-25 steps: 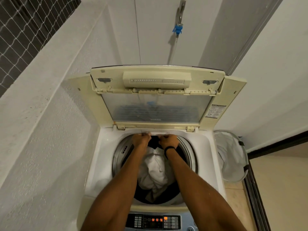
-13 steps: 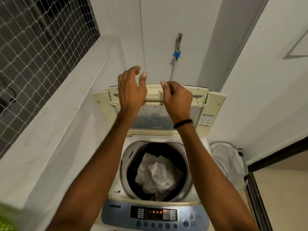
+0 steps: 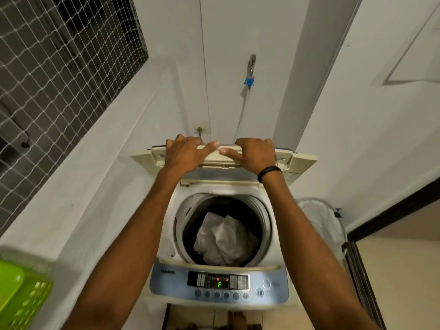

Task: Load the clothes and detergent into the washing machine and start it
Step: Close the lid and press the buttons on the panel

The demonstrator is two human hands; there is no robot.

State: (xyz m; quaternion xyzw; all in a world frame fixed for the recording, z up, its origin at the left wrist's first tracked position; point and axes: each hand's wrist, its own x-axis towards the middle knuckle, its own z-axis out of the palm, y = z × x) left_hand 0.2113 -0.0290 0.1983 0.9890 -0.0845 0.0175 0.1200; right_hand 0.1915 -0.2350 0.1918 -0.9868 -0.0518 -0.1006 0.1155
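A top-loading washing machine point(image 3: 164, 236) stands below me with its cream lid point(image 3: 302, 160) raised. My left hand point(image 3: 184, 153) and my right hand point(image 3: 253, 153) both grip the lid's upper edge, thumbs on the near face and fingers over the top. White clothes point(image 3: 221, 241) lie crumpled in the dark drum. The blue control panel point(image 3: 166, 282) at the front shows a green "F" and small red lights. No detergent container is in view.
A white mesh laundry hamper point(image 3: 319, 220) stands right of the machine, beside a dark door frame. A green plastic basket point(image 3: 21, 296) sits on the ledge at lower left. A tap with a blue fitting point(image 3: 250, 79) hangs on the wall behind.
Both hands left the drum's back rim, rose, and took hold of the lid's top edge. The lid now leans forward from upright. The display changed to a green "F".
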